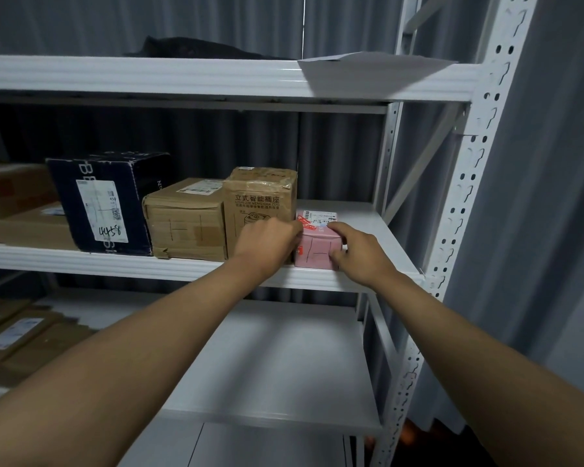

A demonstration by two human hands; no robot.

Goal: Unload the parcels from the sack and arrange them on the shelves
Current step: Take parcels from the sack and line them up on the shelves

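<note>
I had both hands on the small pink parcel (317,246), which sat on the middle shelf (149,264) at the right end of the row, touching the tall brown box (262,203) with printed characters. My left hand (267,242) curled round its left edge, and my right hand (354,252) held the right front corner, thumb on the face and fingers over the top; each grip was grasping the parcel, not released. To the left stood a taped brown carton (186,220) and a dark blue box (112,203) with a white label. I judged this to be the placing step: the parcel was down on the shelf and I was squaring it against its neighbour. The sack was out of view. Next I would need to let go with both hands without dragging the parcel toward the shelf's front lip, then turn back to the sack for another one. Bare shelf to the right left room for more.
</note>
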